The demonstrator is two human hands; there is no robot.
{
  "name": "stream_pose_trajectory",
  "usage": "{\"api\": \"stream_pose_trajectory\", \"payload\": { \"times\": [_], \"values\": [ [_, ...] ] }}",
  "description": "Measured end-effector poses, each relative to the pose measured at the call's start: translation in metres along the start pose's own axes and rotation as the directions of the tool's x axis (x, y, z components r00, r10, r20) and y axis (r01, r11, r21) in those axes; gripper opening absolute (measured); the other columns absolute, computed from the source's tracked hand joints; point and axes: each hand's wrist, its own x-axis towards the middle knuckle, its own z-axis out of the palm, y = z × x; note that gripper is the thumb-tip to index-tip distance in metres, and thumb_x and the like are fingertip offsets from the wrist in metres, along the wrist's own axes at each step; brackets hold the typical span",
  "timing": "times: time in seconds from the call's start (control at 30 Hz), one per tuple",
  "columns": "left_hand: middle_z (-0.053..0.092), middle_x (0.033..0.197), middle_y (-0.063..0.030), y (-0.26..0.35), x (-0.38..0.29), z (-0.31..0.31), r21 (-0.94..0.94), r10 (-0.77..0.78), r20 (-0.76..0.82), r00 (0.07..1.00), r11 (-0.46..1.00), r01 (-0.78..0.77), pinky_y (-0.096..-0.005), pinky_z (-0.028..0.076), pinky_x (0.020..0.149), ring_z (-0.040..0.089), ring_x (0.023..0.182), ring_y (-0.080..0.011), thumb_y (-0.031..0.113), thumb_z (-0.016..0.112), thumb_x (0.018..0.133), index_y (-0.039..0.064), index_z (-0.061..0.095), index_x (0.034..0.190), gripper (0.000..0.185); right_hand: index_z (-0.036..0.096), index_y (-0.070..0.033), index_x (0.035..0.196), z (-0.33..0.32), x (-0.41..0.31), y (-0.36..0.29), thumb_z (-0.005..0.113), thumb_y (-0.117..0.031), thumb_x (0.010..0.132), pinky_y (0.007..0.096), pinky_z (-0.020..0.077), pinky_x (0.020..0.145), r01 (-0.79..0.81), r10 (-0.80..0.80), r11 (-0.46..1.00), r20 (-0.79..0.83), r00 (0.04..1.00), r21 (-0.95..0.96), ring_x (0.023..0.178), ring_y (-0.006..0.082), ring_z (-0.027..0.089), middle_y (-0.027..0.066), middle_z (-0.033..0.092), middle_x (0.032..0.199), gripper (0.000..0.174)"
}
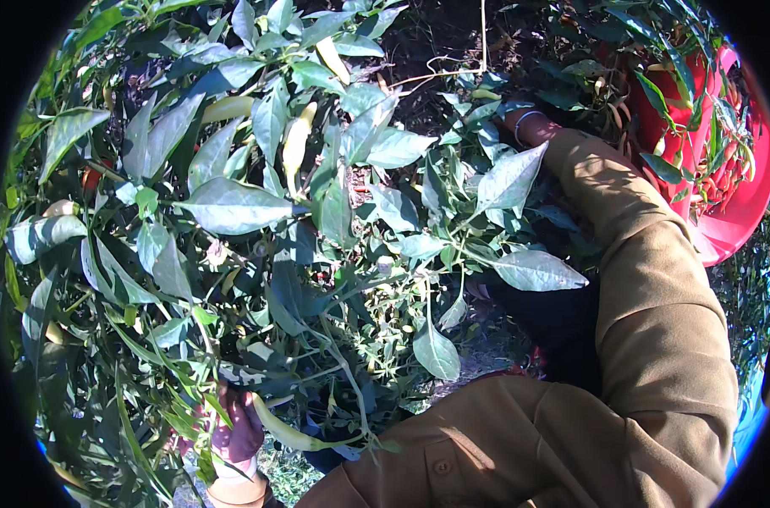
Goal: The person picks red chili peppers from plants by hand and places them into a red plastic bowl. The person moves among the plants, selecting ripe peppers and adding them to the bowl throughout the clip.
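Note:
At the lower left, my left hand (238,427) is among the stems of a chili pepper plant. Leaves cover part of its fingers, so a grip cannot be made out. A pale yellow pepper (283,429) hangs from a stem right beside it. My right arm, in a brown sleeve, stretches toward the upper right. A bangle circles the wrist, and most of my right hand (532,129) is hidden behind leaves low in the plant. Other yellow peppers, one a pale pepper (296,146), hang on the plant at the upper left.
A red plastic container (734,228) stands at the right, with red chili peppers (721,181) inside and leaves partly over it. Dense pepper foliage (239,206) fills the left and middle. Shaded soil (448,38) with a thin dry stem (483,38) shows at the top.

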Motion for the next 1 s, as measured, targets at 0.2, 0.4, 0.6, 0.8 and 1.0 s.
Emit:
{"api": "stream_pose_trajectory", "payload": {
  "times": [0.2, 0.4, 0.6, 0.8, 1.0],
  "values": [
    [0.063, 0.104, -0.0147, 0.017, 0.023, 0.000, -0.190, -0.035, -0.024, 0.999, 0.981, 0.030, -0.0420, 0.046, 0.087, 0.058, 0.104, -0.0326, 0.013, 0.057, 0.085, 0.000, 0.063, 0.094, 0.017, 0.064, -0.008, 0.114, -0.059, -0.058, -0.044, 0.060, -0.039, 0.081, 0.0407, 0.0440, 0.097, -0.130, 0.122, 0.977, 0.056, 0.991, 0.168, 0.113, 0.0305, 0.057, 0.0160, 0.058, 0.123, 0.045],
    [0.055, 0.119, -0.0184, 0.039, 0.030, -0.004, -0.247, -0.126, 0.087, 0.988, 0.958, 0.144, -0.0439, 0.041, 0.095, 0.052, 0.110, -0.0350, 0.008, 0.053, 0.087, -0.002, 0.058, 0.093, 0.013, 0.069, -0.012, 0.105, -0.135, -0.166, -0.165, 0.055, -0.028, 0.084, 0.0444, 0.0478, 0.089, -0.247, 0.118, 0.688, 0.231, 0.966, 0.682, 0.108, 0.0313, 0.060, 0.0157, 0.063, 0.115, 0.030],
    [0.052, 0.128, -0.0196, 0.040, 0.019, -0.014, 0.118, -0.121, 0.106, 0.987, 0.987, 0.109, -0.0428, 0.040, 0.098, 0.051, 0.113, -0.0347, 0.022, 0.058, 0.088, -0.001, 0.058, 0.110, 0.032, 0.066, -0.006, 0.092, -0.222, -0.322, -0.191, 0.052, -0.031, 0.085, 0.0393, 0.0512, 0.073, 0.162, -0.105, 0.638, -0.123, 0.987, 0.753, 0.079, 0.0313, 0.066, 0.0160, 0.067, 0.087, 0.029],
    [0.049, 0.133, -0.0091, 0.038, 0.027, -0.048, -0.049, -0.262, 0.406, 0.876, 0.950, 0.307, -0.0539, 0.027, 0.104, 0.045, 0.123, -0.0287, 0.037, 0.048, 0.088, 0.014, 0.063, 0.111, 0.035, 0.064, -0.006, 0.097, -0.344, -0.460, -0.108, 0.056, -0.025, 0.092, 0.0205, 0.0353, 0.046, -0.054, -0.113, -0.433, 0.005, 0.994, 0.900, 0.052, 0.0046, 0.039, -0.0058, 0.044, 0.064, 0.021],
    [0.065, 0.101, -0.0069, 0.054, 0.033, -0.099, 0.029, -0.393, 0.501, 0.771, 0.898, 0.439, -0.0407, 0.035, 0.095, 0.059, 0.093, -0.0274, 0.030, 0.049, 0.087, 0.009, 0.061, 0.105, 0.031, 0.042, -0.007, 0.132, -0.402, -0.488, 0.035, 0.057, -0.029, 0.091, 0.0268, 0.0509, 0.062, 0.165, 0.440, -0.344, 0.004, 0.898, 0.924, 0.077, 0.0136, 0.058, 0.0100, 0.058, 0.103, 0.048]
  ]
}}
